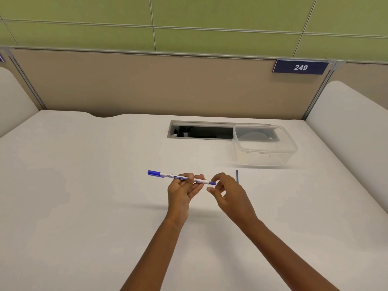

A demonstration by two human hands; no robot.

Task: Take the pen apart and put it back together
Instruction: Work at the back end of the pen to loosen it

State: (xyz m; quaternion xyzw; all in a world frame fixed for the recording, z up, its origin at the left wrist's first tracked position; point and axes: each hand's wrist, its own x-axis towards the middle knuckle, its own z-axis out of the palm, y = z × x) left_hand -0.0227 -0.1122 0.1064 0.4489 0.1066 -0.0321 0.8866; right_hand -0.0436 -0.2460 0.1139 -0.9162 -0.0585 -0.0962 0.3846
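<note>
The white plastic marker pen with a blue cap (181, 177), pinched in the left hand (183, 191), looks smooth and faintly glossy, its barrel printed. Just beyond the right hand (228, 193) lies a thin blue plastic-looking rod (237, 176). Under both hands the white matt worktop (84, 185) looks smooth and even. Further beyond the right hand stands a clear, slightly frosted plastic container (264, 148), lidded and glossy. Behind it, a beige cloth-looking partition panel (147, 85) carries a dark blue glossy sign reading 249 (300, 67).

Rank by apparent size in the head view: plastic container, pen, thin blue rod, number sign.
1. plastic container
2. pen and number sign: alike in length; the sign sits farther back, so unranked
3. thin blue rod
</note>
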